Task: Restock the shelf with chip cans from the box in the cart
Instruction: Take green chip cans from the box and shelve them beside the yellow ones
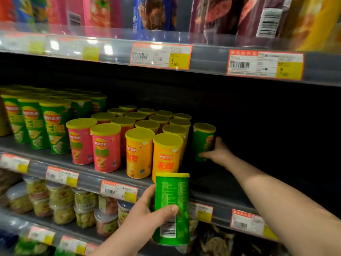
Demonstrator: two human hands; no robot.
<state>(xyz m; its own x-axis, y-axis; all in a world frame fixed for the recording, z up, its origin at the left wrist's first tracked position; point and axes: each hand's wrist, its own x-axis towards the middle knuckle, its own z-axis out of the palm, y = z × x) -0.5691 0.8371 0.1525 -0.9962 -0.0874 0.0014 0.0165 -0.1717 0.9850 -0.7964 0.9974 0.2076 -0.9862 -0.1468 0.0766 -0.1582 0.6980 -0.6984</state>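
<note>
A shop is shown, by its fittings the snack aisle of a supermarket. Tiered shelving is seen. Clear plastic rails are fitted along the front edges of the middle shelf (88, 179) and the upper shelf (208, 58). Price labels (160, 56) are slid into these rails, each printed with a barcode and a yellow price field; a yen sign and 7.90 can be read on one. Chip cans (139, 154) of one brand are lined up several deep, grouped by colour into green, pink and orange. Sealed snack bags (153, 13) are ranked above, and lidded clear tubs (60, 198) are stacked on the shelf below.
</note>
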